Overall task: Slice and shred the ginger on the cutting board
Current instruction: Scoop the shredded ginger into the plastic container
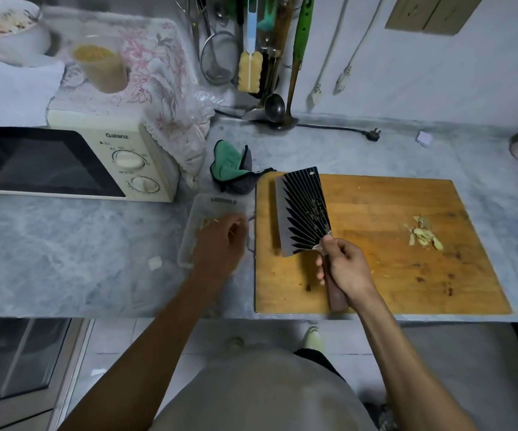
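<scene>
The right hand grips the cleaver by its handle, blade over the wooden cutting board on the bench. Ginger peelings lie toward the board's right side. The left hand, fingers curled, hovers over a clear plastic container holding ginger shreds beside the board

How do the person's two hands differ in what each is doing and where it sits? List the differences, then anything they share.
1. The right hand grips the cleaver by its handle; the left hand holds no tool.
2. The right hand is over the wooden cutting board; the left hand is over the clear plastic container beside it.

Shared: both are bare, with curled fingers.
</scene>
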The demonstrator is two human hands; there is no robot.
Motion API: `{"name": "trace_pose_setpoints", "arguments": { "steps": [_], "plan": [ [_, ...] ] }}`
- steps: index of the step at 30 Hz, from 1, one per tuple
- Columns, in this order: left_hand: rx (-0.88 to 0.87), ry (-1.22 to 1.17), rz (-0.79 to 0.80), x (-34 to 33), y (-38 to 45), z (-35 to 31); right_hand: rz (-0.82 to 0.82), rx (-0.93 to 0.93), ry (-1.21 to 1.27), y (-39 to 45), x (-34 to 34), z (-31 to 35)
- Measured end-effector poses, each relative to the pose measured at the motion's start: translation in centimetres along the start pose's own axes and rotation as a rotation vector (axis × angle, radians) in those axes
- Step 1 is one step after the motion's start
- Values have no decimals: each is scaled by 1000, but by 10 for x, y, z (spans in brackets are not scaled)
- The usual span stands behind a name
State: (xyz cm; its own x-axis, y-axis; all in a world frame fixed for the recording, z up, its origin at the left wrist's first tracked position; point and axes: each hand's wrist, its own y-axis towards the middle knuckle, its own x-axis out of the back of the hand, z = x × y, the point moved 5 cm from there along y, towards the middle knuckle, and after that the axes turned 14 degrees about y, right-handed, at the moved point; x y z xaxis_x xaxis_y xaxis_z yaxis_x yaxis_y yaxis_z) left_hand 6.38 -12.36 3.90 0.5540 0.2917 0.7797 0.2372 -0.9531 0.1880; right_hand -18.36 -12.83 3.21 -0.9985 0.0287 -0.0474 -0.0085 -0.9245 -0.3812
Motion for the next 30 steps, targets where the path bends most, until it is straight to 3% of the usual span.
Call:
{"name": "trace_pose_setpoints", "arguments": {
  "steps": [4, 11, 13, 17, 21, 24, 27, 30],
  "plan": [
    [-37, -65, 99, -23, -3, -35, -55, -46, 45, 16, 35, -8],
    [16, -58, 104, -30, -11, -48, -27, -119, 87, 44, 37, -30],
    [97, -30, 98, -28, -16, -42, 20, -131, -29, 46, 33, -29],
    [283, -67, 83, -22, -29, -31, 111, -128, -576, 52, 33, -25],
    [365, -167, 64, -13, -42, -10, 8, -78, -706, 51, 30, -15],
    [458, -205, 0, 5, -56, 14, 92, 39, -670, 39, 2, 0],
    [575, -46, -89, 30, -75, 56, 266, 115, -608, 19, -41, 7],
    [742, 218, 10, 40, -89, 114, 361, 155, -643, 3, -76, 3]
  ]
}}
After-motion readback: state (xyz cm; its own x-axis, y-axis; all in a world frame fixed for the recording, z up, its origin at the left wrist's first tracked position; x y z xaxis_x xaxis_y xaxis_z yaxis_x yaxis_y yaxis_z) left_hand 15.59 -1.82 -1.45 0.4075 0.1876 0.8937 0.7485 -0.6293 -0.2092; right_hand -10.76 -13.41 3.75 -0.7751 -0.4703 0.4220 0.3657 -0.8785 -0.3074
